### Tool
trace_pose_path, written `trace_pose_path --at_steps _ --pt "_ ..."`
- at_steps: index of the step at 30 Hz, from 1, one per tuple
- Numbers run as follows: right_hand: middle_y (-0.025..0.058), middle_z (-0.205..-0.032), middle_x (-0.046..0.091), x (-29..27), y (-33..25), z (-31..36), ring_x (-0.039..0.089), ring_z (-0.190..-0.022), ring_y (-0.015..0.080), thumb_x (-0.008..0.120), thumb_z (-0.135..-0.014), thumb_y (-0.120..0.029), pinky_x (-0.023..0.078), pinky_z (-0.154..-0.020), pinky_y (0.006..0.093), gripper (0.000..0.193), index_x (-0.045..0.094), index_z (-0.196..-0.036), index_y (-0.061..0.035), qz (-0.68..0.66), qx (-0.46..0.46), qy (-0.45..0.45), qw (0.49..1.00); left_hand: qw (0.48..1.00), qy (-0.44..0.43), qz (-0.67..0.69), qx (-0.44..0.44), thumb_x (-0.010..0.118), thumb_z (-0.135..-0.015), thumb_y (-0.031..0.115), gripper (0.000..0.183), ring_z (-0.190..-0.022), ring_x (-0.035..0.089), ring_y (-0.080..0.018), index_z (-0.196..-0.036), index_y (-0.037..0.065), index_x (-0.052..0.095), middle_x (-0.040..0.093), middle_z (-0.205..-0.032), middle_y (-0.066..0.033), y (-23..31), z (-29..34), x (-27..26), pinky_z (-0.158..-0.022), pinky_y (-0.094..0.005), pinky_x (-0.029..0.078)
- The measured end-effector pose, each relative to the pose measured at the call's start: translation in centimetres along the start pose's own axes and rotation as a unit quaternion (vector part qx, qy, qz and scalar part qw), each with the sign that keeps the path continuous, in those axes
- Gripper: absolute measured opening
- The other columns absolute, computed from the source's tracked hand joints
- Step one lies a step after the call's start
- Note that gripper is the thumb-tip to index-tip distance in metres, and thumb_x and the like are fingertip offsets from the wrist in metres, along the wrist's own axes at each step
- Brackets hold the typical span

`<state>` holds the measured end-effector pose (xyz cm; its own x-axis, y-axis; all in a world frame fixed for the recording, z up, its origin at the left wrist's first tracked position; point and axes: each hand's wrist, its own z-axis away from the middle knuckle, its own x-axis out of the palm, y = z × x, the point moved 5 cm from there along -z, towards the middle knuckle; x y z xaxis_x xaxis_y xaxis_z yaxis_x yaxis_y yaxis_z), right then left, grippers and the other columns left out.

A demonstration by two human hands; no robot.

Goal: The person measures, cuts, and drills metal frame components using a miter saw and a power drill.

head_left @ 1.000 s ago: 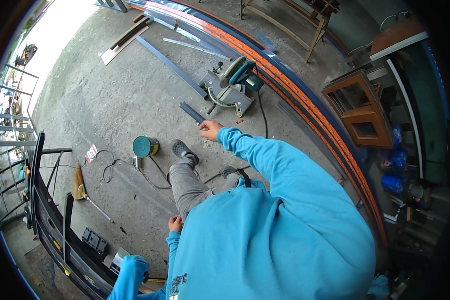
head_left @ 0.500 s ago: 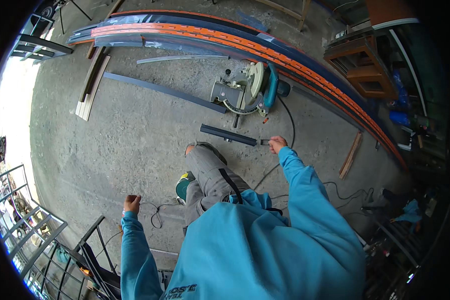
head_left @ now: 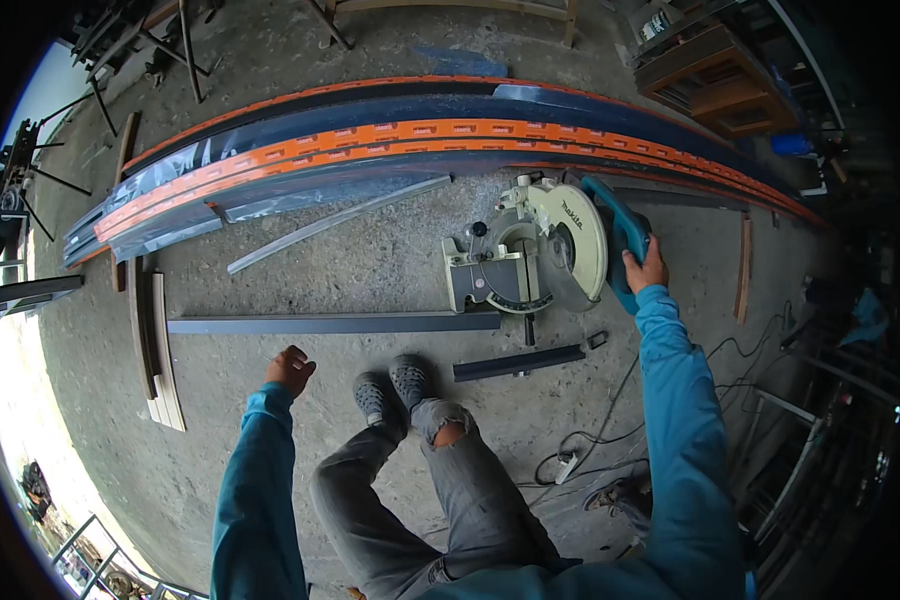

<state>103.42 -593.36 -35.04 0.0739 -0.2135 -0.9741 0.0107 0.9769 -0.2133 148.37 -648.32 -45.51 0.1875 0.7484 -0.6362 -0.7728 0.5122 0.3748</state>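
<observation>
- A rough grey concrete floor (head_left: 370,250) fills the workshop; wooden slats (head_left: 160,350) lie at its left side.
- Long orange and dark blue rails (head_left: 390,135) curve across the far floor.
- The left hand (head_left: 290,370) hovers above the concrete, fingers loosely curled, holding nothing.
- A long grey metal bar (head_left: 330,323) runs into the mitre saw (head_left: 535,255), which sits on the floor.
- A short dark bar (head_left: 518,363) lies just before the saw.
- The right hand (head_left: 645,270) grips the saw's teal handle (head_left: 618,235).
</observation>
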Motion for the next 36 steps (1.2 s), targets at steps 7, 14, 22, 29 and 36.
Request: trace_pose_path --at_steps 7,14,22,29,36 --pt "0.0096 -0.108 0.062 0.0 -0.3 -0.5 0.059 -0.098 0.0218 0.063 -0.084 -0.023 0.045 -0.084 0.0326 0.043 0.051 -0.123 -0.0069 -0.099 -0.053 0.026 0.993 0.976 -0.013 -0.212 0.041 0.062 -0.084 0.027 0.036 -0.107 0.056 -0.0363 -0.114 0.009 0.055 0.056 -0.120 -0.0154 3.8 -28.0 6.9 -0.089 -0.0444 0.047" --pt "0.0120 -0.100 0.063 0.7 -1.5 0.2 0.060 -0.091 0.0205 0.062 -0.084 -0.026 0.045 -0.081 0.0313 0.045 0.052 -0.121 -0.0016 -0.041 -0.093 0.123 0.987 0.950 0.142 -0.262 0.095 0.053 -0.089 0.029 0.058 -0.127 0.039 -0.0319 -0.140 0.011 0.033 0.040 -0.139 -0.0120 4.6 -42.9 9.0 -0.101 -0.0501 0.036" --pt "0.0197 -0.103 0.065 0.4 -3.2 0.8 0.063 -0.096 0.0326 0.067 -0.074 -0.040 0.046 -0.083 0.0358 0.066 0.052 -0.126 -0.0030 0.080 -0.010 0.140 0.987 0.917 0.150 -0.356 0.106 0.062 -0.079 0.016 0.045 -0.119 0.047 -0.0324 -0.122 0.010 0.049 0.050 -0.124 -0.0122 4.6 -46.0 9.9 -0.096 -0.0474 0.041" --pt "0.0189 -0.111 0.063 0.8 -3.8 0.2 0.060 -0.103 0.0361 0.065 -0.070 -0.048 0.046 -0.089 0.0415 0.074 0.051 -0.130 -0.0068 0.193 0.003 0.182 0.964 0.915 0.083 -0.250 0.306 0.062 -0.075 0.015 0.028 -0.097 0.056 -0.0374 -0.102 0.009 0.061 0.057 -0.102 -0.0178 -0.5 -44.1 9.1 -0.079 -0.0456 0.049" --pt "0.0185 -0.116 0.062 -0.4 -3.9 0.3 0.058 -0.108 0.0340 0.064 -0.072 -0.052 0.045 -0.092 0.0409 0.077 0.047 -0.133 -0.0080 0.216 0.003 0.208 0.954 0.899 0.061 -0.054 0.430 0.057 -0.084 0.024 0.027 -0.059 0.056 -0.0360 -0.095 0.004 0.043 0.052 -0.071 -0.0160 0.6 -26.4 4.2 -0.053 -0.0413 0.044"
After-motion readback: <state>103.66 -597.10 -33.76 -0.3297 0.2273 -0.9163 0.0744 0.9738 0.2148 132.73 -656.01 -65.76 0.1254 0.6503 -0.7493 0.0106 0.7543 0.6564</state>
